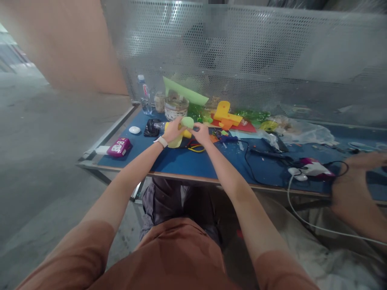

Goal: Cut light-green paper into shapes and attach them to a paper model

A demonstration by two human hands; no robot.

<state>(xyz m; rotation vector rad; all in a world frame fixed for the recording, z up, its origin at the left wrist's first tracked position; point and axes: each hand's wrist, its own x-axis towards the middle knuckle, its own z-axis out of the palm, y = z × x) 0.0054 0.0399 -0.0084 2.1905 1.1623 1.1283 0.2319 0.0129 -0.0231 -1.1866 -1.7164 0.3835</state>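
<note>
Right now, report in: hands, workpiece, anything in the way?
Left hand on pale green piece; right hand at its edge. Yellow-handled tool nearby, apparently not blocking.

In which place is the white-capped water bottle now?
In the head view, the bottle stands at the far left corner of the blue table, before the perforated screen, just left of a small container.
</note>
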